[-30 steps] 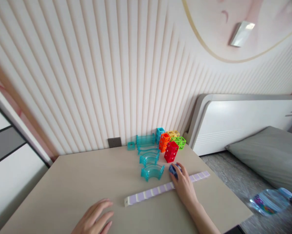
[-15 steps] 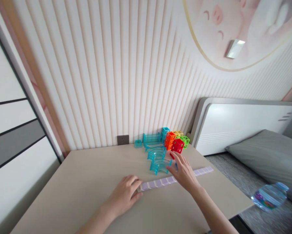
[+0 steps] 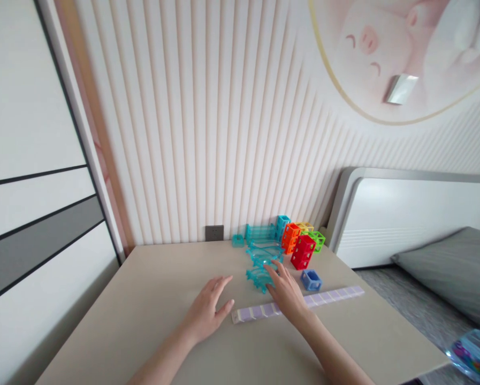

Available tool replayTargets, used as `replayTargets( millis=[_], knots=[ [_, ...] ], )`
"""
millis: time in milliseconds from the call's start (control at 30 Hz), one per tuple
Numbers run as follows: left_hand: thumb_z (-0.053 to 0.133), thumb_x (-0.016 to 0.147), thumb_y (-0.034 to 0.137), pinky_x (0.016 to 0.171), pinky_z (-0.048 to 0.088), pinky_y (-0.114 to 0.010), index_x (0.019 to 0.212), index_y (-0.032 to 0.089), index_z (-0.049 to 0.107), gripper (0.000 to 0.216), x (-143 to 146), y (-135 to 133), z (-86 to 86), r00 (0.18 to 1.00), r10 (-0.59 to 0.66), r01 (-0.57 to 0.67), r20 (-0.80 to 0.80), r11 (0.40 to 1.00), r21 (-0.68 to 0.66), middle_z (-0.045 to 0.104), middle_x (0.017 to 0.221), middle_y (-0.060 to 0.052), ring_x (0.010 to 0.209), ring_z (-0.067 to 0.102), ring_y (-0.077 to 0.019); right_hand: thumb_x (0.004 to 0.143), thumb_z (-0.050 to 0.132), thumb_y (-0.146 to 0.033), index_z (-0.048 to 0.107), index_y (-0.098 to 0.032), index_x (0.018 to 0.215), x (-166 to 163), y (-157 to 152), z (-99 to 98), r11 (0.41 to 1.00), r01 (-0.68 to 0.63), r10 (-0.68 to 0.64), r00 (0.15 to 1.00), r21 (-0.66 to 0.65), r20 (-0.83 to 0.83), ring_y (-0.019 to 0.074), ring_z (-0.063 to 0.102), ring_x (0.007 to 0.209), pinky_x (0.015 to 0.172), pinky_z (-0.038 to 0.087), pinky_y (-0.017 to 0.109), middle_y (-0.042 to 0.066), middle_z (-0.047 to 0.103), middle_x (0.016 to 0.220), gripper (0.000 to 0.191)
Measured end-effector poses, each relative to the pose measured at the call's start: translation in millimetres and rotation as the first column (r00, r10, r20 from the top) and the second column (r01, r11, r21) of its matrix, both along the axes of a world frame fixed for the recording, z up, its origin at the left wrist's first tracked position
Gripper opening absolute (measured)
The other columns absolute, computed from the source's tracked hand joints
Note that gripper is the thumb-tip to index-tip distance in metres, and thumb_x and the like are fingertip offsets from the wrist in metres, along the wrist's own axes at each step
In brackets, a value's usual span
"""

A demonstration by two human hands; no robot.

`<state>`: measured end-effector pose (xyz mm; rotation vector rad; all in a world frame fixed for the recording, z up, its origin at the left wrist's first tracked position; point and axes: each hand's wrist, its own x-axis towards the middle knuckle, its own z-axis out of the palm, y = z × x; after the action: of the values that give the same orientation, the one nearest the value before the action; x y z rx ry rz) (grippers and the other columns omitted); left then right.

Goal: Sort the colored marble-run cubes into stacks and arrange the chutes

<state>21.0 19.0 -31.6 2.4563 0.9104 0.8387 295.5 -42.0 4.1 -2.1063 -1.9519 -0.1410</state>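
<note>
My right hand (image 3: 286,291) reaches over the nearer of the translucent teal curved track pieces (image 3: 256,277), thumb and fingers closed around its right end. Part of that piece is hidden under the fingers. Just behind lies a similar teal curved piece (image 3: 259,252). My left hand (image 3: 207,310) is open, thumb and fingers apart, holding nothing. It is left of a flat purple strip with pale cross-lines (image 3: 258,312), which passes beneath my right hand. A blue square block frame (image 3: 311,280) rests right of my right hand, and a stacked red block tower (image 3: 303,252) stands behind it.
Farther back are orange blocks (image 3: 290,238), green blocks (image 3: 317,241), yellow blocks (image 3: 304,227), a teal block tower (image 3: 282,227), a straight teal track (image 3: 260,232) and a small teal square (image 3: 238,240). A water bottle (image 3: 475,353) is beyond the table's right edge.
My right hand has moved left and down from beside the red blocks to the nearer teal track, which has shifted slightly left. Blue and red blocks are uncovered. My left hand has left the strip's end.
</note>
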Motion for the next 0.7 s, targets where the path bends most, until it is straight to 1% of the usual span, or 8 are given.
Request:
replayTargets(
  millis=[100,200,267,333,400,467,600,700],
  knots=[
    [0.057,0.093,0.037,0.113,0.043,-0.048,0.149,0.026,0.035,0.061,9.4,8.4,-2.4,0.998,-0.005,0.008,0.062,0.999,-0.044,0.052,0.145,-0.013,0.134,0.051,-0.0269,0.085,0.06,-0.012,0.055,-0.029,0.139,-16.2,2.5,4.8,0.999,-0.036,0.036,0.999,-0.007,-0.01,0.0307,0.056,0.127,0.101,0.05,0.042,0.013,0.052,0.144,0.056],
    [0.061,0.091,0.038,0.111,0.044,-0.049,0.151,0.025,0.031,0.069,19.4,13.3,-2.8,0.991,-0.022,0.034,0.136,0.996,-0.087,0.049,0.147,-0.015,0.133,0.051,-0.0279,0.084,0.061,-0.011,0.056,-0.029,0.138,-31.6,9.4,7.7,0.996,-0.088,0.087,0.996,-0.025,-0.035,0.0304,0.057,0.127,0.104,0.048,0.041,0.013,0.053,0.144,0.057],
    [0.061,0.091,0.036,0.108,0.047,-0.048,0.148,0.025,0.036,0.063,23.0,15.4,-2.8,0.982,-0.027,0.048,0.19,0.993,-0.108,0.052,0.143,-0.014,0.13,0.054,-0.027,0.084,0.062,-0.011,0.055,-0.029,0.137,-42.5,17.3,7.3,0.992,-0.126,0.124,0.991,-0.031,-0.058,0.0302,0.055,0.128,0.104,0.047,0.041,0.012,0.052,0.144,0.057],
    [0.058,0.092,0.03,0.105,0.05,-0.047,0.14,0.026,0.047,0.049,21.7,17.8,-2.4,0.972,-0.004,0.032,0.233,0.993,-0.117,0.06,0.134,-0.012,0.124,0.059,-0.0258,0.083,0.063,-0.011,0.055,-0.029,0.137,-54.4,27.5,6.1,0.984,-0.172,0.169,0.982,-0.038,-0.08,0.0304,0.055,0.129,0.104,0.048,0.04,0.012,0.052,0.144,0.057],
    [0.057,0.092,0.025,0.1,0.053,-0.046,0.13,0.025,0.055,0.038,14.6,21.5,-1.3,0.965,0.049,-0.021,0.258,0.994,-0.109,0.065,0.123,-0.011,0.116,0.063,-0.0252,0.083,0.064,-0.01,0.055,-0.027,0.137,-67.0,38.8,4.9,0.973,-0.228,0.224,0.97,-0.033,-0.094,0.0308,0.054,0.129,0.104,0.047,0.041,0.013,0.052,0.143,0.057],
    [0.057,0.09,0.022,0.098,0.054,-0.045,0.124,0.024,0.058,0.035,2.7,26.8,-0.1,0.958,0.108,-0.09,0.266,0.993,-0.081,0.067,0.117,-0.01,0.111,0.065,-0.0247,0.083,0.064,-0.009,0.053,-0.026,0.138,-79.8,50.0,4.4,0.958,-0.285,0.28,0.953,-0.026,-0.111,0.0303,0.054,0.128,0.105,0.046,0.04,0.013,0.053,0.142,0.058],
    [0.057,0.086,0.019,0.091,0.057,-0.042,0.119,0.022,0.059,0.034,-23.8,40.0,-0.4,0.944,0.198,-0.193,0.264,0.98,-0.045,0.068,0.113,-0.009,0.104,0.067,-0.0231,0.085,0.062,-0.01,0.047,-0.027,0.142,-105.1,69.4,4.5,0.932,-0.359,0.35,0.926,-0.045,-0.144,0.0275,0.055,0.125,0.105,0.046,0.039,0.012,0.051,0.142,0.062],
    [0.062,0.084,0.024,0.086,0.059,-0.04,0.116,0.022,0.059,0.032,-37.5,49.8,-3.9,0.921,0.272,-0.271,0.278,0.962,-0.043,0.069,0.111,-0.009,0.1,0.068,-0.0229,0.085,0.06,-0.008,0.045,-0.027,0.144,-123.9,82.3,6.8,0.92,-0.388,0.375,0.915,-0.065,-0.147,0.028,0.055,0.127,0.104,0.047,0.04,0.013,0.052,0.142,0.064]
  ],
)
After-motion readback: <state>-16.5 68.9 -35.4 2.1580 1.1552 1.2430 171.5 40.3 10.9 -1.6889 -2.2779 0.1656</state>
